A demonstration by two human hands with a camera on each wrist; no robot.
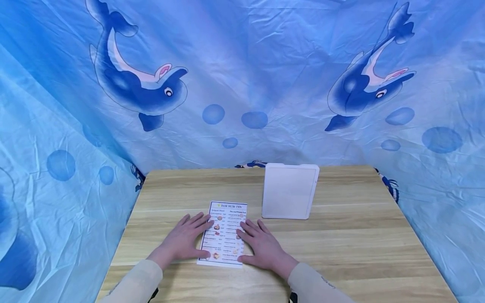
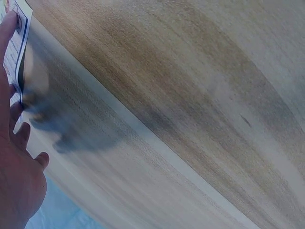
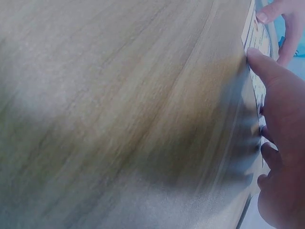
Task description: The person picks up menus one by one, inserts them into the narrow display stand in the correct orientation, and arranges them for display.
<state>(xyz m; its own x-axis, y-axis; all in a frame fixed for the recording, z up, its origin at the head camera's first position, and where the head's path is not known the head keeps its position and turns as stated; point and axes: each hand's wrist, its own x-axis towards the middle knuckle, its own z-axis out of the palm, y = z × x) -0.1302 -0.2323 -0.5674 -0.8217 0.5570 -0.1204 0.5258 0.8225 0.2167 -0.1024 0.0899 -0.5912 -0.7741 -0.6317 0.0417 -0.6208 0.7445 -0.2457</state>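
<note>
A printed menu sheet [image 1: 223, 235] headed "DIM SUM INN" lies flat on the wooden table, with small food pictures and columns of text. My left hand [image 1: 187, 237] rests on its left edge, fingers spread. On the opposite edge lies my right hand [image 1: 263, 246], its fingers extended over the paper. In the left wrist view, the left hand [image 2: 19, 176] touches a corner of the menu [image 2: 21, 47]. The right wrist view has the right hand [image 3: 283, 119] along the menu's edge, with the left hand [image 3: 286, 16] beyond it.
Behind and right of the menu, a white rectangular panel [image 1: 289, 193] with a raised rim stands near the back of the wooden table [image 1: 352, 244]. A blue dolphin-print cloth [image 1: 235, 84] hangs around the back and sides.
</note>
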